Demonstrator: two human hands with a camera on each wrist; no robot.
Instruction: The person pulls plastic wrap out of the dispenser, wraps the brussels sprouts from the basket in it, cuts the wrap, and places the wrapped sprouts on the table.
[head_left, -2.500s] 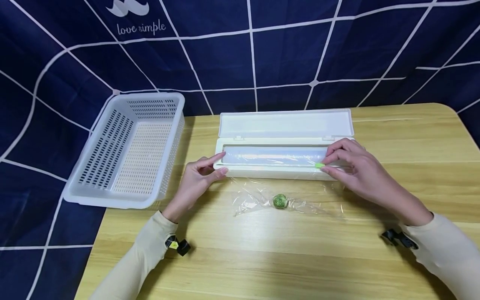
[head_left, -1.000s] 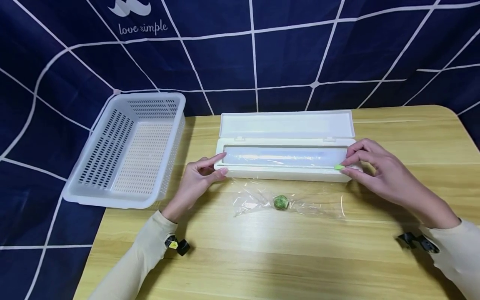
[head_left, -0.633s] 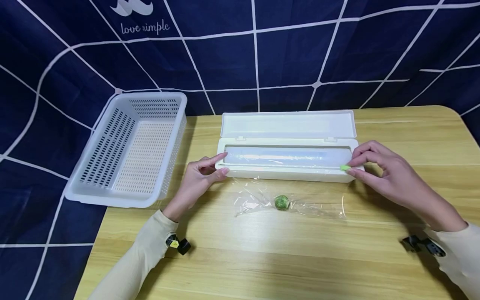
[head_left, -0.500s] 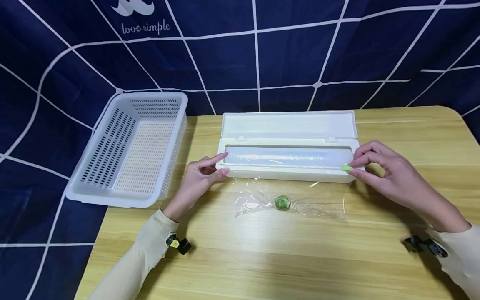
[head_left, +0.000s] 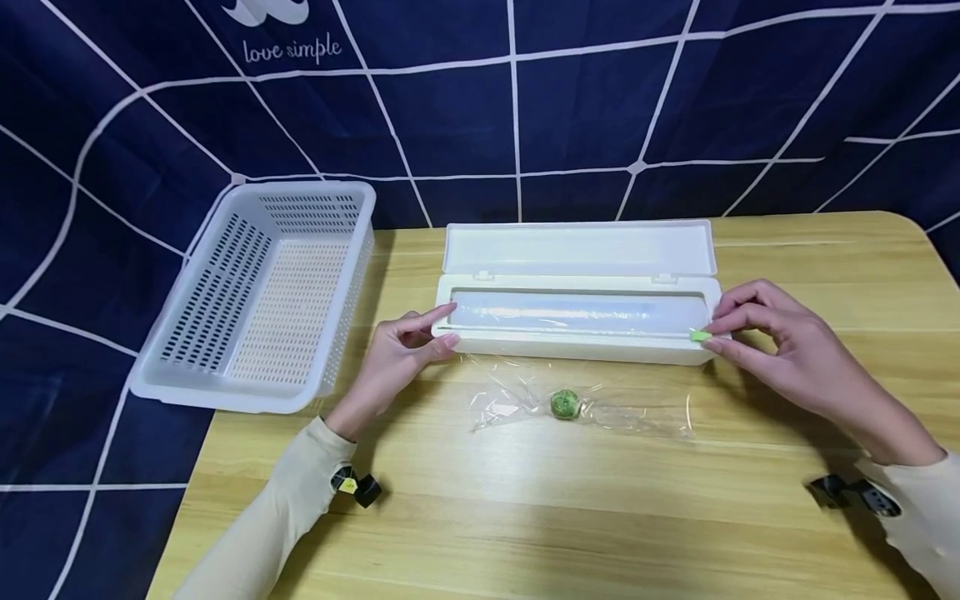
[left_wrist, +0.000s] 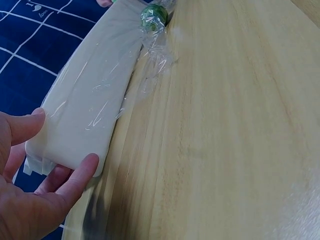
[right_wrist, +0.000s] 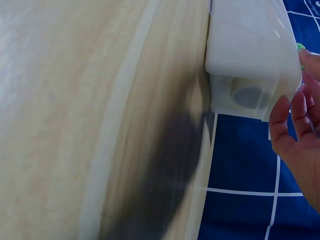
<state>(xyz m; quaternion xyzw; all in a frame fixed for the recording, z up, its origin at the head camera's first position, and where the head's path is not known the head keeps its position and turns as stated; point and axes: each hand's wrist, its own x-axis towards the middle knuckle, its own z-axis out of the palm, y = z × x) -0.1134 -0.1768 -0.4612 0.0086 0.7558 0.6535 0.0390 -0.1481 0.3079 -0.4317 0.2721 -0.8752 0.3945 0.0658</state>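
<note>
A white cling film dispenser (head_left: 577, 346) lies on the table with its lid raised and a roll of film (head_left: 577, 312) inside. My left hand (head_left: 393, 358) grips its left end, thumb at the front and a finger on the top edge. At the right end, my right hand (head_left: 772, 350) pinches the small green slide cutter (head_left: 700, 336) on the front rail. Clear film (head_left: 637, 412) hangs over the front and spreads on the table, crumpled around a small green round vegetable (head_left: 565, 405). In the left wrist view the film covers the dispenser's front (left_wrist: 95, 90).
A white perforated plastic basket (head_left: 318, 392) stands at the left of the wooden table (head_left: 525, 517). Dark blue cloth (head_left: 577, 108) with white lines hangs behind the table and down its left side.
My right hand has slid the green cutter rightward along the rail, from short of the right end to near that end. My left hand has kept its grip on the left end.
</note>
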